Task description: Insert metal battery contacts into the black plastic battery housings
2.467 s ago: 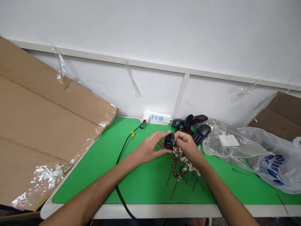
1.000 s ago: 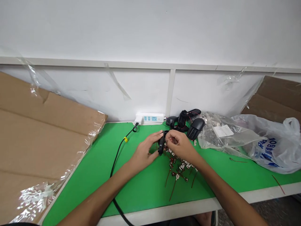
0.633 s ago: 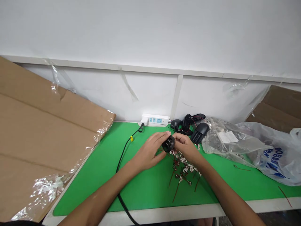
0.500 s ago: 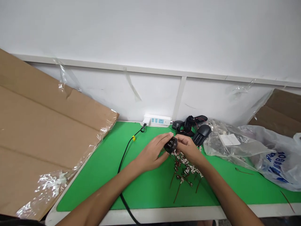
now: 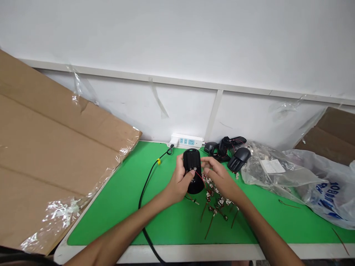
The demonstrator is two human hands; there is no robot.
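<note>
Black plastic housing (image 5: 191, 167) stands upright over the green mat (image 5: 166, 218), clasped in the left hand (image 5: 179, 183). Whether the right hand (image 5: 219, 179), fingers half curled, pinches its thin red wire (image 5: 198, 176) is unclear. Gentle, slack handling would suit that wire.

Glossy black plastic shell (image 5: 193, 170), matt green mat (image 5: 124, 199), crinkly clear plastic bag (image 5: 266, 170).
</note>
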